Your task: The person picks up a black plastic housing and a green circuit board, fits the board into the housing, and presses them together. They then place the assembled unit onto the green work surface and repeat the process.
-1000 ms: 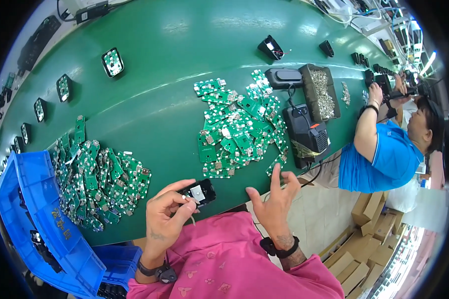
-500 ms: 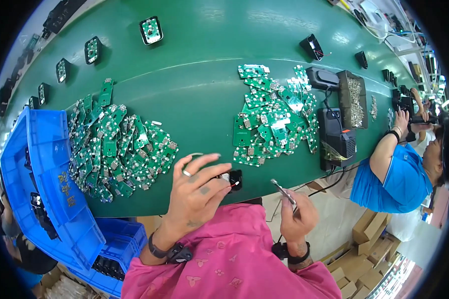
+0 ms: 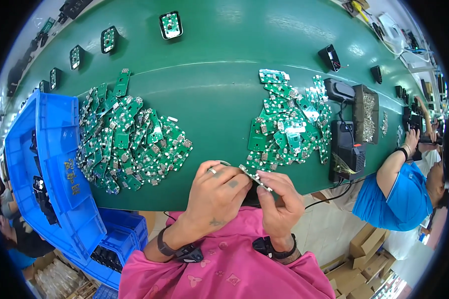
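Observation:
My left hand and my right hand meet at the near edge of the green belt. My right hand pinches a small circuit board by its end. My left hand's fingertips touch the board's other end. Its fingers curl over a black housing, which is almost hidden between the hands. A pile of green circuit boards lies to the left of my hands. A second pile lies just beyond and to the right.
A blue bin with dark parts sits at the left. Black housings fitted with boards ride the belt's far side. A black device and a tray of small metal parts stand at the right, near a co-worker in blue.
My right hand took a board from the right pile and brought it to the black housing in my left hand. Both hands have drawn back to the belt's near edge.

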Demonstrator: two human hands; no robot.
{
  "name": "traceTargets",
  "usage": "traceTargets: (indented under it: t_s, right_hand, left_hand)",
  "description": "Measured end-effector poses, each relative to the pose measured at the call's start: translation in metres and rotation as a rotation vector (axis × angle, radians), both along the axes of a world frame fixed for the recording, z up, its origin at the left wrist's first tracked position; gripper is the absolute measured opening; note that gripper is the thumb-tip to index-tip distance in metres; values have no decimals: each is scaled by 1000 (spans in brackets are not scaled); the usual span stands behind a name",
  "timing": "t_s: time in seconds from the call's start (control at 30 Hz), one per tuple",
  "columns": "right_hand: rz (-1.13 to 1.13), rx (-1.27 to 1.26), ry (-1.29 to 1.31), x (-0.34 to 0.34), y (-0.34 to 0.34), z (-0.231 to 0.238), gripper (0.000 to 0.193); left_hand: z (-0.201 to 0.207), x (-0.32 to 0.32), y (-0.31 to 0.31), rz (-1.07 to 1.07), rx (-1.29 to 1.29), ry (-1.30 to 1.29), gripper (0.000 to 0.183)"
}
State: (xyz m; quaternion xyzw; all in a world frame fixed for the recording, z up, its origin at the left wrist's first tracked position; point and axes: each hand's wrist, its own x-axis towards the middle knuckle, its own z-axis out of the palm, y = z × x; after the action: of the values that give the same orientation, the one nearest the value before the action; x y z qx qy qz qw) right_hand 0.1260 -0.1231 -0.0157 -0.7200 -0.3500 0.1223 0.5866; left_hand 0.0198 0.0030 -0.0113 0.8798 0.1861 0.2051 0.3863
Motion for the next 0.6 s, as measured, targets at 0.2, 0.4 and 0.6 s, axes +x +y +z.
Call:
traceTargets:
  t_s: [0.2,0.4,0.6]
  right_hand:
    - [110,-138,-319,0,-6,-2,28]
    - [162,-204,-380,-10,-27,-14,39]
    - [213,-142,-424,-11,-32,-25,38]
  left_hand:
    - [-6,-1,2,55,-137,6,14]
    - [-10,-19,-2,-1,59,98,67]
    - [-5,-33,8,-219,2,269,110]
